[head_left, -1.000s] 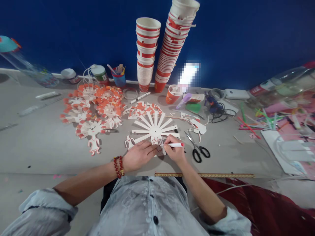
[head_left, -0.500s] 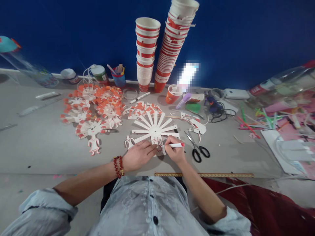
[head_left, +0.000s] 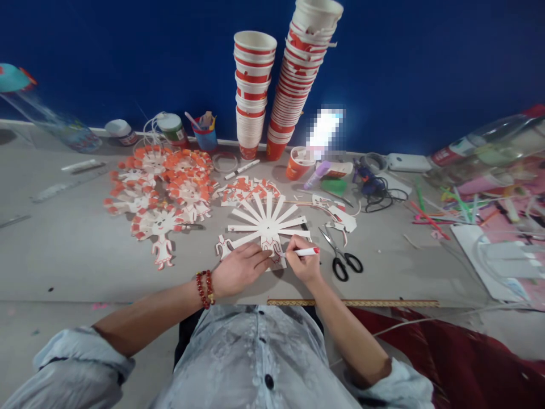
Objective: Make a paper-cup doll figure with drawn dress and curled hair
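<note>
A white paper cutout [head_left: 269, 228] with strips fanned out like rays lies on the table in front of me. On its lower tab a small dress figure is outlined in red. My left hand [head_left: 242, 268] rests flat on the tab's left side, fingers stretched out and pressing it down. In my right hand [head_left: 303, 262] is a white marker with a red end [head_left: 307, 251], its tip at the right edge of the drawn figure. Left of the tab lies a small outlined paper figure [head_left: 223, 247], partly under my left hand. Scissors with black handles [head_left: 341, 255] lie just right of my right hand.
Finished orange-and-white paper dolls [head_left: 162, 187] are heaped at left. Two tall paper cup stacks [head_left: 254, 91] stand at the back, near a cup of scraps [head_left: 298, 165]. Paper offcuts [head_left: 251, 188] lie behind the cutout. Bottles [head_left: 485, 142] and craft bits fill the right side.
The marker tip and my right hand have shifted very slightly along the drawn outline. My left hand stays in place on the paper.
</note>
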Tool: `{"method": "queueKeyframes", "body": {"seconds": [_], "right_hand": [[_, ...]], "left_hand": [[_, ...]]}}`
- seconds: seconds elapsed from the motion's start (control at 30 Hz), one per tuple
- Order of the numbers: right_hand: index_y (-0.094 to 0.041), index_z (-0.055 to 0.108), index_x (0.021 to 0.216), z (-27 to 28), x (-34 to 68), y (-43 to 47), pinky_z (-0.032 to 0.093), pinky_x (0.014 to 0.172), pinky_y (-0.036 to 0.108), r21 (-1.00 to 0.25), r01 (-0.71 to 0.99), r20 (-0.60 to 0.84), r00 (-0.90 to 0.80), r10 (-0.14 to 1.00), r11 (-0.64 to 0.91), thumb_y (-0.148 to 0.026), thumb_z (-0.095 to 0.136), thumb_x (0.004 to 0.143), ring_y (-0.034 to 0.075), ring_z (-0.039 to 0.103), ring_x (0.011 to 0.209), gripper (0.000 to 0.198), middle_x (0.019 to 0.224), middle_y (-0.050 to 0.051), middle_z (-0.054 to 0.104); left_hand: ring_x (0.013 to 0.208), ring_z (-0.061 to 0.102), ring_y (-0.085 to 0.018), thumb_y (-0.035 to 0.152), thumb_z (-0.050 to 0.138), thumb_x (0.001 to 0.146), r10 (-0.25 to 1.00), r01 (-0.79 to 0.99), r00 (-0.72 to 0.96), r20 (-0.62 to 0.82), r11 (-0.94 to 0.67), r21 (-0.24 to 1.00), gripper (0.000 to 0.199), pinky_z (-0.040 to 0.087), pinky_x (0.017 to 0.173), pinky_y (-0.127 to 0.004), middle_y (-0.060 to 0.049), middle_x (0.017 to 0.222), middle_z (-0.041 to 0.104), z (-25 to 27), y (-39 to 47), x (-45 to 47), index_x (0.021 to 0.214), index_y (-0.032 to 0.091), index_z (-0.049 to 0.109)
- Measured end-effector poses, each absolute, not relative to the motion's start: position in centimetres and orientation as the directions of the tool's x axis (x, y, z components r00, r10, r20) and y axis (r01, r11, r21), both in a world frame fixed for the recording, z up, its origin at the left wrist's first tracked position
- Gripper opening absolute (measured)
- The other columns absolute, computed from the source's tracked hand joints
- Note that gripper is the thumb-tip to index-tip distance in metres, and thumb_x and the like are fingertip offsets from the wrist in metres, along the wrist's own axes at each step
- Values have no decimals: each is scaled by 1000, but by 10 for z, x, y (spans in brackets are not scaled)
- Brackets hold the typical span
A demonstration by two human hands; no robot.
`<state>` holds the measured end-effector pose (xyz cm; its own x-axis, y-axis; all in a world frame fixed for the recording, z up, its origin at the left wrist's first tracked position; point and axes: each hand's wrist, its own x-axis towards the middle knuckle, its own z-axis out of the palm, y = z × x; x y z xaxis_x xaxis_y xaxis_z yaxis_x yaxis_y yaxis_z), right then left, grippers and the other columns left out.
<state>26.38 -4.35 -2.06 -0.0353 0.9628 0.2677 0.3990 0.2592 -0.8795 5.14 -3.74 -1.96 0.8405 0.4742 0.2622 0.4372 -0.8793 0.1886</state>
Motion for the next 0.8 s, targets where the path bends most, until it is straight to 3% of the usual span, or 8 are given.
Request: {"method": "queueKeyframes", "body": {"seconds": [0.8], "right_hand": [[-21, 40, 54, -14, 262, -45, 25, 48, 26, -906, 364, 239, 17, 971, 217, -14, 49, 73, 10, 33, 47, 22, 49, -5, 38]], "left_hand": [[108, 55, -23, 16, 42, 98, 469, 436, 843, 263, -883, 174, 32, 47, 96, -40, -12, 127, 61, -20, -37, 51, 126, 14, 57]]}}
